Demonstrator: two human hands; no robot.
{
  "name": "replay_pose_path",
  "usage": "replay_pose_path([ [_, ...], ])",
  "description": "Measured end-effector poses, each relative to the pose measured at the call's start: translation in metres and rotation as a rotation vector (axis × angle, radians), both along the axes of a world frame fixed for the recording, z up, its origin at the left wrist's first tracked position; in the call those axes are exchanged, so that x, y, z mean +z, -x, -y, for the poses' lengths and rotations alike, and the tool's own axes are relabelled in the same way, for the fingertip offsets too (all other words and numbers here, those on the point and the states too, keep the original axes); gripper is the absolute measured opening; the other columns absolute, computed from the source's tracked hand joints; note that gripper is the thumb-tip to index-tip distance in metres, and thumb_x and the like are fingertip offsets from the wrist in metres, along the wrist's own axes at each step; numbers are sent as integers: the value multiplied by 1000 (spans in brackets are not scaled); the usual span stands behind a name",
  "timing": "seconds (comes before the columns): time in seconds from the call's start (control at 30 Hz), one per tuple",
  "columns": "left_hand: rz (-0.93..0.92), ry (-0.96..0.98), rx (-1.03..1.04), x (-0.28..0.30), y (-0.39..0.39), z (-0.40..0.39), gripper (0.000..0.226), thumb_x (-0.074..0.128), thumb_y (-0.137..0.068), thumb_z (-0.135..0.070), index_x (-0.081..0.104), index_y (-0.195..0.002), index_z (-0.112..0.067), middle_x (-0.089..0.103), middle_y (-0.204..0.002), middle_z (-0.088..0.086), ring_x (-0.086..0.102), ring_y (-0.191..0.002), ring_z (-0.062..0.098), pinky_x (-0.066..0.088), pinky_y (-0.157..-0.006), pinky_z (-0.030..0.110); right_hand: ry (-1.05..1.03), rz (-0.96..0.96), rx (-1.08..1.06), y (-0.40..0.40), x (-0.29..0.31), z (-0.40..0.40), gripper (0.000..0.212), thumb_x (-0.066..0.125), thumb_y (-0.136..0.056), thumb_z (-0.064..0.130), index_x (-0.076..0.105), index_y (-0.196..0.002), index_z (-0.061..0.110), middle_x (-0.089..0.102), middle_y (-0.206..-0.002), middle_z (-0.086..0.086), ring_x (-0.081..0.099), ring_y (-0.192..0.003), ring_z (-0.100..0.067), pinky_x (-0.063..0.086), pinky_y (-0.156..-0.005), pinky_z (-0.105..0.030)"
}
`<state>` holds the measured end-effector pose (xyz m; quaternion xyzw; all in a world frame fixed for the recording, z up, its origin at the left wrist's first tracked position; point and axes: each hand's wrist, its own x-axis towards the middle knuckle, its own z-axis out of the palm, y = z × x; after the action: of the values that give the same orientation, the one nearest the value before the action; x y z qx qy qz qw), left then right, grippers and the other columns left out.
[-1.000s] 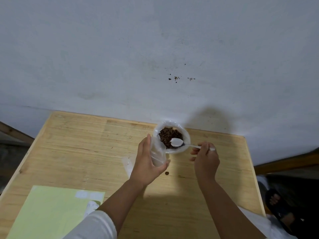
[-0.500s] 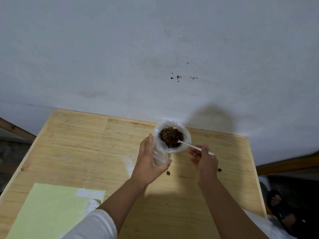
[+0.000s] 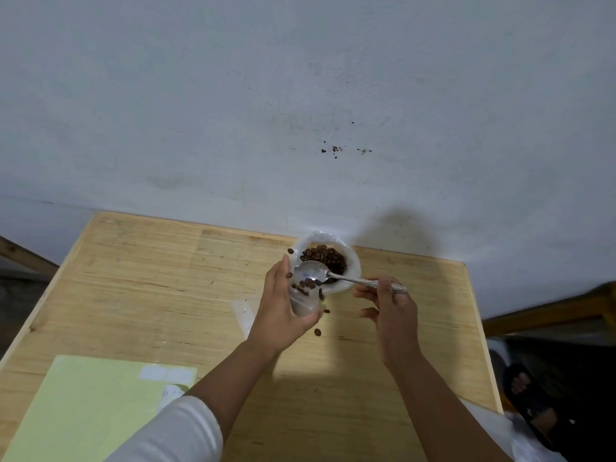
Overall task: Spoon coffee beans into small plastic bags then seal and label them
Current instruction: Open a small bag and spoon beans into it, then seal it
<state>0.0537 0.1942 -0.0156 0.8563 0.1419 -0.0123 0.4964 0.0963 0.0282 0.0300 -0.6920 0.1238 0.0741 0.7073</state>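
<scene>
Here the left hand holds a small clear plastic bag upright, just in front of the bowl. The fingers are curled round the bag from its far side and the thumb lies along its near side, so the bag's mouth points up. The right hand pinches the handle of a metal spoon between thumb and first fingers; its other fingers are loosely bent below the handle and hold nothing. The spoon's scoop lies over the near-left rim of the bowl, right above the mouth of the bag, and it is tilted toward the bag. A few coffee beans are at the lip of the scoop and in the upper part of the bag. Some beans are outside: one by the left rim of the bowl, one or two beside the bag, and a single bean on the table in front of the bowl, between the two wrists. The bowl is white, stands at the far edge of the table, and has a heap of brown beans in it.

To the left of the bowl and nearer to the person lies a pale green sheet with white labels on its far corner. Another flat clear bag lies on the table, partly behind the left hand.
</scene>
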Motion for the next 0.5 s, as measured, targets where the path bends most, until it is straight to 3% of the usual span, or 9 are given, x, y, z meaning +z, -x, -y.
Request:
replay_pose_path([
  [0.17, -4, 32, 3, 1, 1, 0, 112, 78, -72, -43, -1, -150, -25, 11, -149, -10, 17, -124, -9, 14, -98, -2, 21, 20, -98, -4, 2, -1, 25, 38, -100, 18, 60, -93, 7, 68, -82, -9, 66, -70, -12, 49, -45, -21],
  [0.27, -8, 37, 9, 1, 1, -1, 111, 79, -71, -42, 3, -150, -23, 14, -149, -7, 17, -117, -15, 13, -85, -13, 192, 19, -240, -10, -1, -3, 27, 37, -100, 19, 59, -87, 12, 66, -75, -8, 64, -60, -13, 50, -45, -23],
  [0.43, -3, 54, 24, 1, 4, -2, 111, 80, -71, -39, 5, -150, -22, 16, -149, -6, 19, -112, -22, 15, -84, -13, 500, 74, -275, -17, -15, -13, 27, 36, -99, 18, 59, -91, 5, 63, -66, -4, 63, -53, -23, 44, -40, -12],
  [0.5, -2, 55, 24, 1, 4, -2, 110, 80, -70, -37, 5, -150, -22, 16, -148, -7, 19, -110, -26, 15, -85, -12, 518, 70, -252, -19, -20, -23, 27, 37, -99, 18, 59, -91, 5, 62, -64, 3, 63, -55, -20, 50, -47, -18],
])
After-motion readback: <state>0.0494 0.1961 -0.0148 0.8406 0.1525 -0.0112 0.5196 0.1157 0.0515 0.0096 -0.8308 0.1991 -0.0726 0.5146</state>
